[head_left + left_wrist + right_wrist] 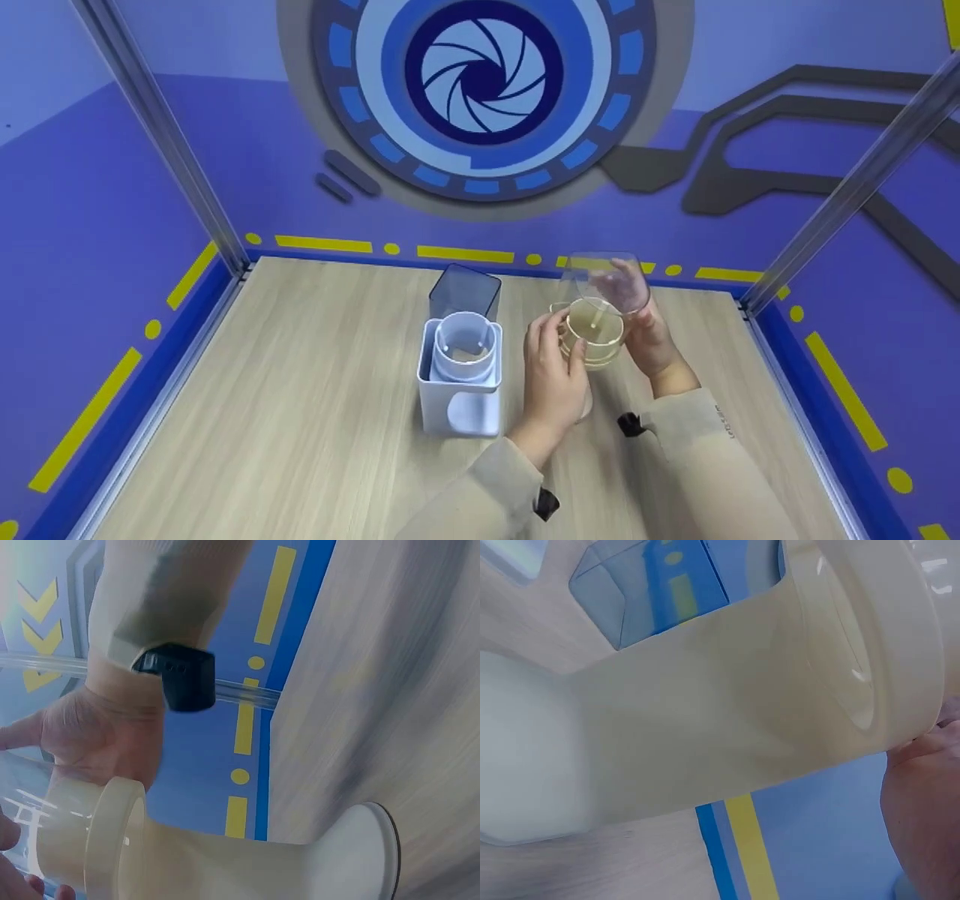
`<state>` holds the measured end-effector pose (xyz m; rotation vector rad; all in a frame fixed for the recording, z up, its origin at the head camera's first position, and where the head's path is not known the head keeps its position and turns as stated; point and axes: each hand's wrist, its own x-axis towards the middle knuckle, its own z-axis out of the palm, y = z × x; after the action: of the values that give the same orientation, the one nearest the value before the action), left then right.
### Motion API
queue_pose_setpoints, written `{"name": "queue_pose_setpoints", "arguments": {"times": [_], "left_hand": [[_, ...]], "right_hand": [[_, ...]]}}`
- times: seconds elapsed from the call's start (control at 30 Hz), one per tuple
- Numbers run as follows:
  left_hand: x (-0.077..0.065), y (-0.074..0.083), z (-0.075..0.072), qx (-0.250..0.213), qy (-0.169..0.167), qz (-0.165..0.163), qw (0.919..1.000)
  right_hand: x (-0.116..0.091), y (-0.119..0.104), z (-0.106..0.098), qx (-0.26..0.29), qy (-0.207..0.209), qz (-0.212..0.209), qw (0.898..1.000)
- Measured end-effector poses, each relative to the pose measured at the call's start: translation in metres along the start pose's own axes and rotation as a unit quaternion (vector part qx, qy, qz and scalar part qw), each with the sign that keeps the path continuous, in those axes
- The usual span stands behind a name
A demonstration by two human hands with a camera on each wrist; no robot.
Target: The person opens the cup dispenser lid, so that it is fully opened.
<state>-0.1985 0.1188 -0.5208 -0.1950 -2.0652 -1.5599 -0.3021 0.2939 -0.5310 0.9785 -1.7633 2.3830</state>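
In the head view, my left hand [553,375] holds the side of a cream round collar [594,356], with its thumb and fingers on the rim. A clear see-through container [592,271] rises above the collar. My right hand [651,341] grips the container's far right side, and its fingers show through the wall. Below the collar, the left wrist view shows a cream stand [225,862] running to a wide pale base [356,859] at the table. The right wrist view shows the stand [690,712] close up. Whether container and collar are joined cannot be told.
Left of my hands stands a white box [459,409] with a white cup [465,352] set in its top; something beige lies inside. A dark tinted clear cover [465,292] stands behind it. Metal posts [165,135] and blue walls [225,165] bound the wooden table [322,360].
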Motion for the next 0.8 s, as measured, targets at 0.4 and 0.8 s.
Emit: {"name": "queue_pose_setpoints", "arguments": {"times": [0.4,0.8], "left_hand": [[0.017,-0.024,0.000,-0.112,0.001,-0.110,0.9875],[0.030,-0.046,0.006,-0.134,-0.091,-0.174,0.9714]], "right_hand": [[-0.030,-0.008,0.049,-0.052,0.238,-0.032,0.969],[-0.025,-0.008,0.089,-0.235,0.314,0.022,0.920]]}}
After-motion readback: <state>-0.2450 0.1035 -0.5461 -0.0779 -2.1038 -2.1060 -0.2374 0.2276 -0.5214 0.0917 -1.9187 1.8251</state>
